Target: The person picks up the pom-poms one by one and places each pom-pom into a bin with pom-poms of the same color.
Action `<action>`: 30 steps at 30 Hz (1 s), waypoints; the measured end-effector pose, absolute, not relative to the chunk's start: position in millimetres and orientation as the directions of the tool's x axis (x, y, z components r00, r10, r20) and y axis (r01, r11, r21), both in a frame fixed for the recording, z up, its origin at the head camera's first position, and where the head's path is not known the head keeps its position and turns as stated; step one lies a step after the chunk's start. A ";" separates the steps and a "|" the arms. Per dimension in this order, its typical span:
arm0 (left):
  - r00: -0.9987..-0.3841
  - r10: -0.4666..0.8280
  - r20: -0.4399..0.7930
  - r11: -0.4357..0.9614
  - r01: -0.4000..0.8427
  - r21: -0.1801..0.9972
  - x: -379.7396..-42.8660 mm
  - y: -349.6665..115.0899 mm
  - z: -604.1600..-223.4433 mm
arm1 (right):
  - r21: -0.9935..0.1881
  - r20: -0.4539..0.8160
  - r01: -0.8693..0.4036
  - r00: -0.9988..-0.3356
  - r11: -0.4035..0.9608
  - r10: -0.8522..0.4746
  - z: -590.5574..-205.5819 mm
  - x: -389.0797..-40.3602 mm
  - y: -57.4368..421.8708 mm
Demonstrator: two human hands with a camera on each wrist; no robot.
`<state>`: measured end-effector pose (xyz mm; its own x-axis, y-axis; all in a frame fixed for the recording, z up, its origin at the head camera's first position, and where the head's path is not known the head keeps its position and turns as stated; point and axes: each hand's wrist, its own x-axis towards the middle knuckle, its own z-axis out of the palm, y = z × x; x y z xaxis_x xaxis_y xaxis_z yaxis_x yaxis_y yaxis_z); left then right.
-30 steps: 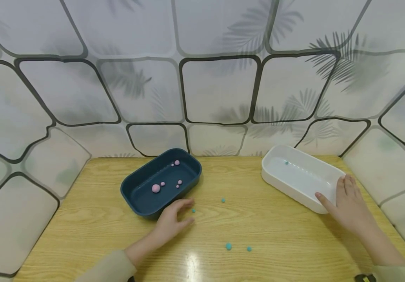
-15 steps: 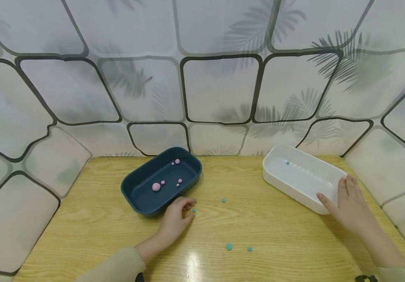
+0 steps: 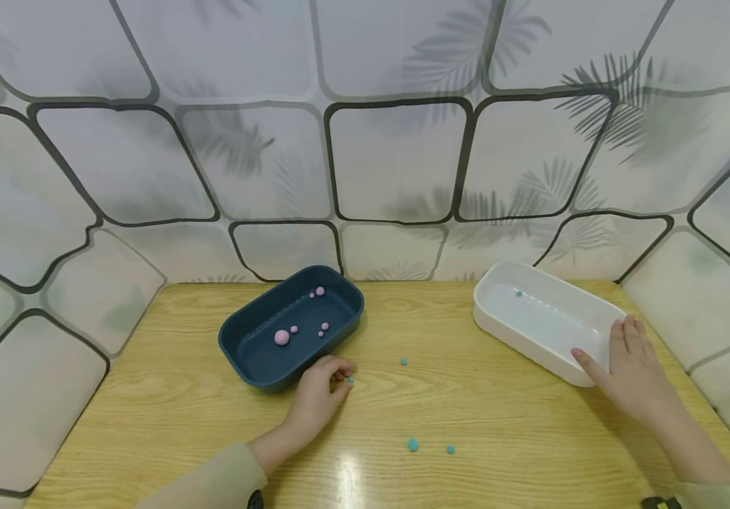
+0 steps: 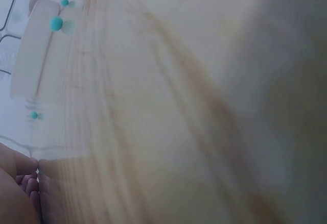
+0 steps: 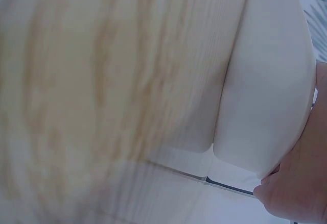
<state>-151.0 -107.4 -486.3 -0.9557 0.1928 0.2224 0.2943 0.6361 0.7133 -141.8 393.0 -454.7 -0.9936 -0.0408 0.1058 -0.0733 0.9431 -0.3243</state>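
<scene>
My left hand (image 3: 319, 397) pinches a small teal ball (image 3: 350, 379) between thumb and fingertips, low at the table beside the dark blue tray (image 3: 263, 385). In the left wrist view, the fingers (image 4: 20, 165) are bunched at the lower left and mostly hide that ball. My right hand (image 3: 639, 382) rests on the near right corner of the white tray (image 3: 530, 346), fingers straight over the rim and thumb on its near side. The right wrist view shows this hand against the tray's outer wall (image 5: 271, 81). One teal ball (image 3: 519, 293) lies inside the white tray.
Several pink balls (image 3: 282, 337) lie in the blue tray. Loose on the wooden table (image 3: 479, 403) are a larger teal ball (image 3: 413, 445) and two smaller ones, one to the right (image 3: 450, 449) and another farther back (image 3: 404, 361). A patterned backdrop (image 3: 396, 162) encloses the back and sides.
My left hand has moved slightly right, and its spread fingers have closed in on the small teal ball near the blue tray. My right hand stays on the white tray.
</scene>
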 end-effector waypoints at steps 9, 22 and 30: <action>-0.950 0.198 0.243 0.650 0.313 0.692 -151.2 -107.1 -485.0 | -0.318 0.115 -0.082 -0.992 0.944 -0.047 -453.9 -142.0 393.2; -0.957 0.187 0.223 0.613 0.291 0.735 -156.4 -108.6 -482.0 | -0.317 0.112 -0.072 -0.993 0.946 -0.038 -452.2 -141.0 391.6; -0.961 0.200 0.192 0.563 0.273 0.780 -159.8 -97.8 -478.6 | -0.312 0.091 -0.060 -0.995 0.948 -0.033 -456.0 -140.8 394.1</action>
<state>-159.8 -97.8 -478.6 -0.9608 0.2004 0.1915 0.2729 0.5632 0.7799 -140.8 394.1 -456.0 -0.9953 -0.0329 0.0911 -0.0599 0.9482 -0.3120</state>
